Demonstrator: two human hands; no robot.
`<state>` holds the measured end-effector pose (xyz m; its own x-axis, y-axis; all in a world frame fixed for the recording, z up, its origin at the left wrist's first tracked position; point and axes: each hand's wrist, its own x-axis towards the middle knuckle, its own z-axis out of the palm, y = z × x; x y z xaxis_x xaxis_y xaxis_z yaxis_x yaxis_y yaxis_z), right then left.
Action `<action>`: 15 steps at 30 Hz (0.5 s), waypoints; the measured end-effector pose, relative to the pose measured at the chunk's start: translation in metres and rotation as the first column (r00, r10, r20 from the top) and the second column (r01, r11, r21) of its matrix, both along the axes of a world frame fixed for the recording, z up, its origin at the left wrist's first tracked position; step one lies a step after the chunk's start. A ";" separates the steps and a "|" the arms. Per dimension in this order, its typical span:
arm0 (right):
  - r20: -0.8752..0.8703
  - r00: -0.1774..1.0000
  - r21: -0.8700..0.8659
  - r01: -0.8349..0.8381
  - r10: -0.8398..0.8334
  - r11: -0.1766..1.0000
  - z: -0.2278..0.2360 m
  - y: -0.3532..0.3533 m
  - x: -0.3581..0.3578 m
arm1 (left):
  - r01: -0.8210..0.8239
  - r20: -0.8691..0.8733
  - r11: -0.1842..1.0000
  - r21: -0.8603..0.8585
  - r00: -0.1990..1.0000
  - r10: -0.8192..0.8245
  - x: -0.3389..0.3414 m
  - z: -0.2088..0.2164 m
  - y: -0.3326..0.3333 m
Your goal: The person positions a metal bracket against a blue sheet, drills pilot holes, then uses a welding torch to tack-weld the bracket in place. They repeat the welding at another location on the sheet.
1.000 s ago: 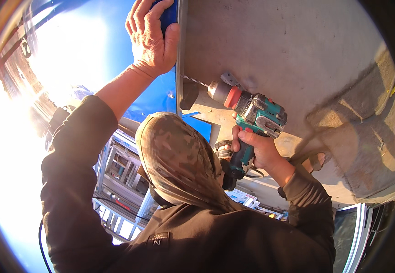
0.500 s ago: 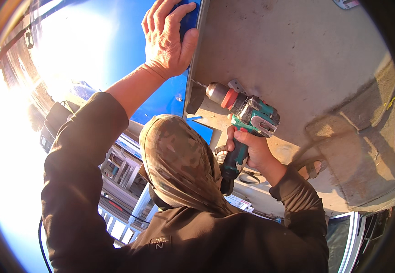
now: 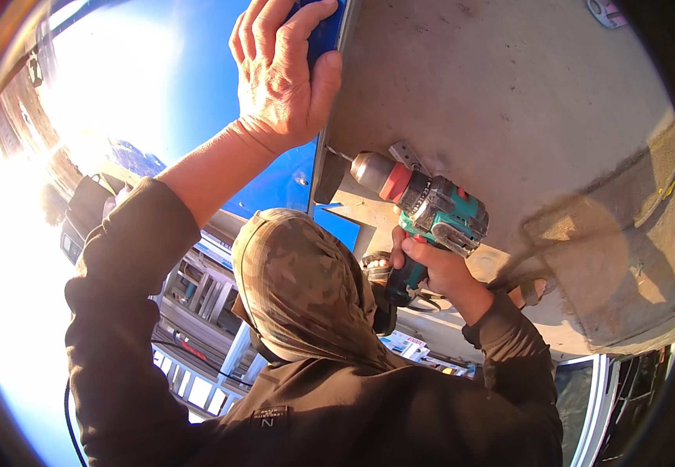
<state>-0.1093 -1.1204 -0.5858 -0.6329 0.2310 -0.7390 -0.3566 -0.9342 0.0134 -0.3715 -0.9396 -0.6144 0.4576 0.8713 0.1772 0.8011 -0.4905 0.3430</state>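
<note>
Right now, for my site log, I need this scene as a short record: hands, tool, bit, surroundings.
Left hand: laid open on the blue panel, near its right edge
Right hand: gripping the drill by its handle
Tool: teal and black body, red collar
Bit: points toward the panel's right edge; contact unclear
Nearby: camouflage headwear between the arms, small metal piece beyond the drill, grey floor

Harsh glare partly bleaches the blue panel (image 3: 206, 86).

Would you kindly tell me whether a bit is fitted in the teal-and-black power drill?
Fitted: a thin metal bit protrudes from the silver chuck of the drill.
</note>
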 end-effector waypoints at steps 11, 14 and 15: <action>-0.016 1.000 0.093 -0.009 0.010 0.996 -0.003 -0.002 -0.001 | -0.003 -0.025 1.000 -0.026 1.000 0.002 -0.005 0.000 -0.001; -0.004 0.999 0.087 -0.037 0.037 0.996 -0.001 -0.003 -0.001 | -0.010 -0.013 0.999 -0.031 1.000 0.010 -0.004 -0.001 -0.003; -0.001 0.999 0.092 -0.038 0.038 0.995 -0.001 -0.003 -0.002 | -0.009 -0.007 1.000 -0.029 1.000 0.009 -0.005 -0.002 -0.003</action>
